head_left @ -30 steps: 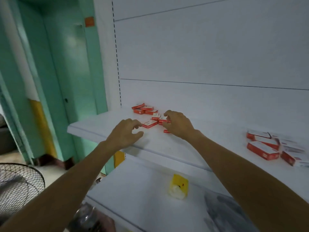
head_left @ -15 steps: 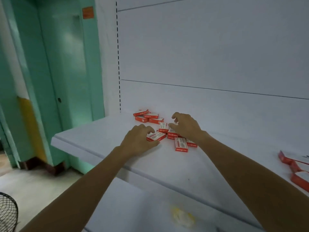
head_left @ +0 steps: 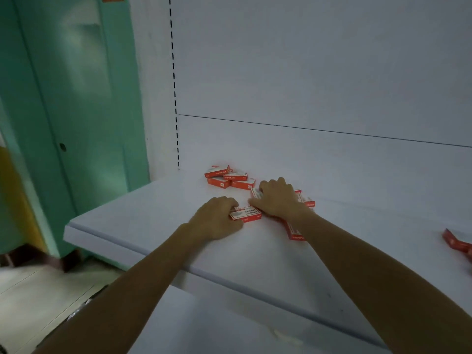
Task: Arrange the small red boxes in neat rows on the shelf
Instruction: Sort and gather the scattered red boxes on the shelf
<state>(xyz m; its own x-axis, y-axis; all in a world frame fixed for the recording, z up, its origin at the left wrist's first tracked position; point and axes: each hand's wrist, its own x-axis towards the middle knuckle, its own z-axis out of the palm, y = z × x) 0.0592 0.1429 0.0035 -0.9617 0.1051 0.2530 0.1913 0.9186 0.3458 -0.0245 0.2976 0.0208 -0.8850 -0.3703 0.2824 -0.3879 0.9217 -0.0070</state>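
Small red and white boxes lie scattered on the white shelf [head_left: 153, 226]. A loose cluster of boxes [head_left: 228, 177] sits near the back wall. My left hand [head_left: 217, 221] rests on the shelf with its fingertips on the left end of one flat red box [head_left: 246, 214]. My right hand [head_left: 279, 199] lies palm down over a pile of boxes, its thumb and fingers on a box [head_left: 255, 192] at the pile's left. Another box [head_left: 296, 232] pokes out under my right wrist, and one [head_left: 307, 201] shows past the hand.
More red boxes [head_left: 457, 245] lie at the shelf's right edge of view. A lower white shelf [head_left: 217, 323] runs beneath. A teal door [head_left: 76, 111] and floor [head_left: 38, 290] are to the left. The back panel [head_left: 306, 72] rises behind.
The view has closed in on the shelf. My left hand has stayed at the flat box. My right hand has spread lower over the pile, covering more boxes.
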